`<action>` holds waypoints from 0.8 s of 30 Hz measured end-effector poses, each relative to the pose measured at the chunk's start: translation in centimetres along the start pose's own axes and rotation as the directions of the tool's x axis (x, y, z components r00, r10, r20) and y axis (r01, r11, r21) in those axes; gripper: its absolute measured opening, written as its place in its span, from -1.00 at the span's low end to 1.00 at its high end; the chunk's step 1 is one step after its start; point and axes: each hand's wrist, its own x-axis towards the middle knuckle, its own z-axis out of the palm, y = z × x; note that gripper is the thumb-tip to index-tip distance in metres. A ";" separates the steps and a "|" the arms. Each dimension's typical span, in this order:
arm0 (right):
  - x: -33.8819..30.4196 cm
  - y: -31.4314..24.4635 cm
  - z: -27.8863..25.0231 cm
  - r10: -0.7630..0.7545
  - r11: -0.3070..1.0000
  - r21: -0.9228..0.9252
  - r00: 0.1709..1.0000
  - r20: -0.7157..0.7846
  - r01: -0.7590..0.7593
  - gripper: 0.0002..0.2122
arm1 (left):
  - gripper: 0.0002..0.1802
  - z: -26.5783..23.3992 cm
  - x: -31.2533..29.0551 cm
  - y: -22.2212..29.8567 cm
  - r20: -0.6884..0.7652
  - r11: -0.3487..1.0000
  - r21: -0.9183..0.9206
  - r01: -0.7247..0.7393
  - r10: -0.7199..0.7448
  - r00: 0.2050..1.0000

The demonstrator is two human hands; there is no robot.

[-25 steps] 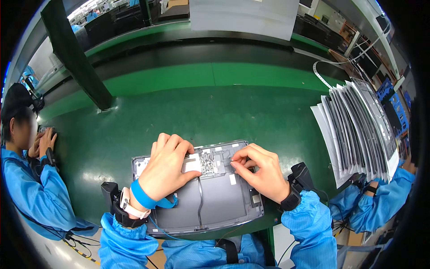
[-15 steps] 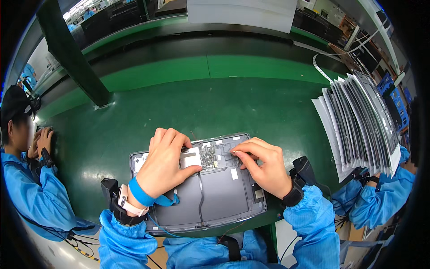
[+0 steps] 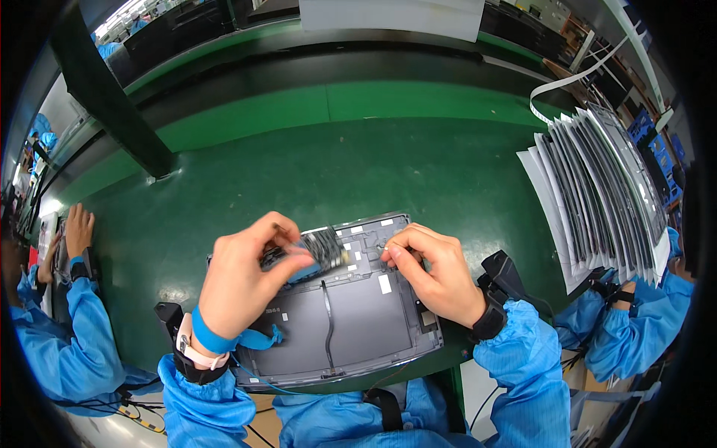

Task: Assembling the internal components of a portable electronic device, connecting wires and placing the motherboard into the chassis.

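My left hand (image 3: 243,280) grips a circuit board (image 3: 323,248) between thumb and fingers. The board is tilted, smeared by motion, and held over the upper part of a grey device housing (image 3: 358,325), a wide shallow shell with small white stickers. A dark flat cable (image 3: 328,328) runs down the middle of this shell. Above the housing's upper right part, my right hand (image 3: 437,272) is closed in a pinch, with a tiny pale bit at the fingertips that is too small to name. A blue strap (image 3: 216,332) circles my left wrist.
A stack of thin panels (image 3: 597,201) with white sheets between them stands at the right of the green table (image 3: 336,168). A dark post (image 3: 112,104) rises at the back left. One person's hand (image 3: 78,230) rests at the left; another person's arm (image 3: 635,328) is at the right.
The circuit board has come up out of the housing, tilted in my left hand, which moved slightly left. My right hand keeps its pinch. The person at the left has shifted.
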 end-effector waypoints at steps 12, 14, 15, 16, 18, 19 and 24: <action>-0.2 -0.7 0.2 0.155 0.978 0.134 0.987 0.051 -0.161 -0.92 | -0.69 1.9 0.3 -0.3 0.259 0.629 -0.707 0.322 -0.193 0.946; -0.2 -0.7 0.5 0.086 0.989 0.121 0.996 0.008 -0.086 -0.93 | -0.71 2.3 0.1 -0.5 0.317 0.742 -0.603 0.295 -0.116 0.941; -0.2 -0.8 0.5 0.090 0.989 0.120 0.996 0.005 -0.090 -0.93 | -0.72 2.6 0.1 -0.1 0.286 0.713 -0.645 0.273 -0.105 0.952; -0.2 -0.9 0.4 0.098 0.989 0.112 0.995 0.006 -0.098 -0.93 | -0.72 2.8 0.1 0.0 0.290 0.712 -0.646 0.275 -0.104 0.951; -0.3 -0.8 0.5 0.107 0.988 0.107 0.994 0.008 -0.108 -0.93 | -0.72 3.0 0.0 0.1 0.250 0.728 -0.641 0.244 -0.103 0.963; -0.4 -0.8 0.6 0.111 0.988 0.110 0.994 0.000 -0.110 -0.93 | -0.72 3.1 -0.1 0.0 0.251 0.728 -0.640 0.247 -0.106 0.962; -0.6 -0.3 0.9 0.123 0.981 0.156 0.992 -0.026 -0.118 -0.92 | -0.69 3.3 -0.2 -0.7 0.232 0.832 -0.527 0.172 -0.053 0.971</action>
